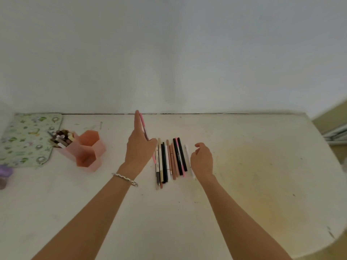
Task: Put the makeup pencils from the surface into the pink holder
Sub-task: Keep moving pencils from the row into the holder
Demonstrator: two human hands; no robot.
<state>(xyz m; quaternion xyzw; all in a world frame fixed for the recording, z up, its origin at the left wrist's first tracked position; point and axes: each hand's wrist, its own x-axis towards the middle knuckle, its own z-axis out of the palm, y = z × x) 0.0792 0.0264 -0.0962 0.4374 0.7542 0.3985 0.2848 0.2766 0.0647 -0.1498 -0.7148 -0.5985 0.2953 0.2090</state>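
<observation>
A row of several makeup pencils, black, beige, brown, white and pink, lies side by side on the cream table. My left hand is raised just left of the row and holds a pink pencil between thumb and straight fingers, its far end pointing away from me. My right hand hovers at the right end of the row with fingers loosely curled and nothing in it. The pink holder, made of hexagonal cups, stands at the left; its far-left cup holds several pencils, the nearer cups look empty.
A green floral cloth lies at the far left behind the holder. A purple object sits at the left edge. A white wall rises behind the table. The table's right edge drops off to a floor.
</observation>
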